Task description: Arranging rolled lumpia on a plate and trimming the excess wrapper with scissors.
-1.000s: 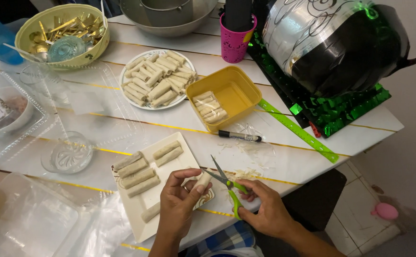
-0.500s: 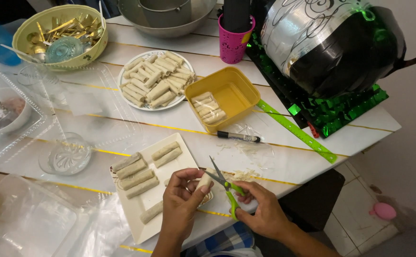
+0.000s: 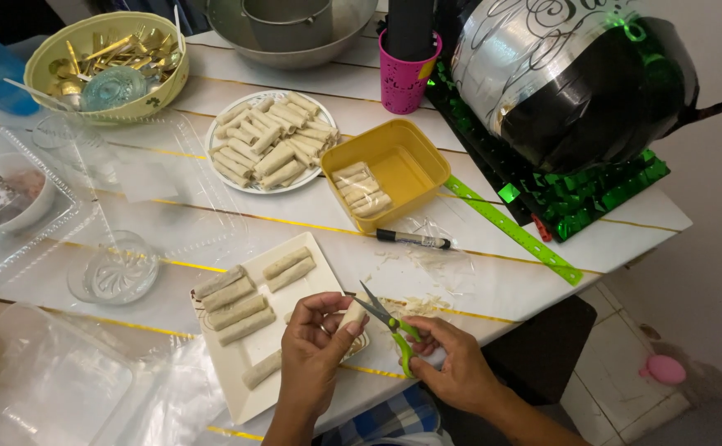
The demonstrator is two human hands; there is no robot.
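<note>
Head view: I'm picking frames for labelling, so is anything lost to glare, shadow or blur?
Head view: sharp around the left hand holding a pale rolled pastry and the right hand with green-handled scissors; glare streaks the silver and black foil balloon; the clear plastic trays are hard to outline.

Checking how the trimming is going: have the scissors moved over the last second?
Yes. The scissors have swung their blades left, away from the black marker, toward the roll held in the left hand.
</note>
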